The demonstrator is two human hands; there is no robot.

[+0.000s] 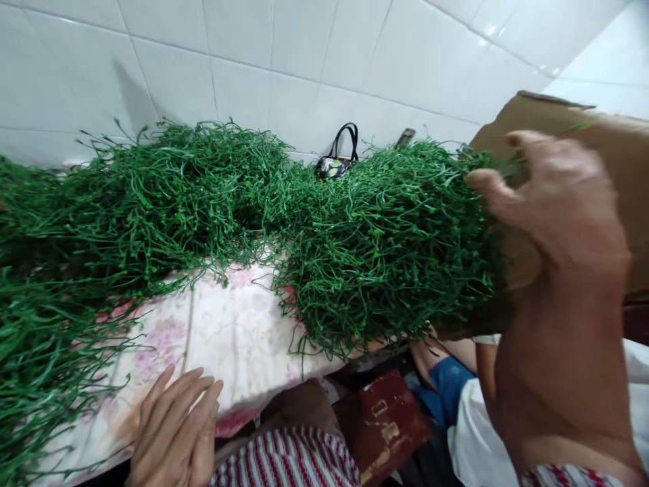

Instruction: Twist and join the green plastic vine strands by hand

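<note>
At the right end of the greens [385, 250], your right hand [562, 186] is raised in front of the cardboard [629, 162], thumb and forefinger parted; blur hides whether they touch any stems. Your left hand [175, 433] is over the table's near edge — fingers straight and close together.

The right-hand heap lies just left of your right thumb, up against the cardboard. Another heap [187, 189] joins it and spreads left, its near stems beside your left hand.

Between the heaps you have a bare stretch of flowered cloth [238, 325], reaching to the near edge. Behind the heaps runs the tiled wall [314, 47], with a bag [335, 168] in front — below the table, a red-brown box [390, 426].
</note>
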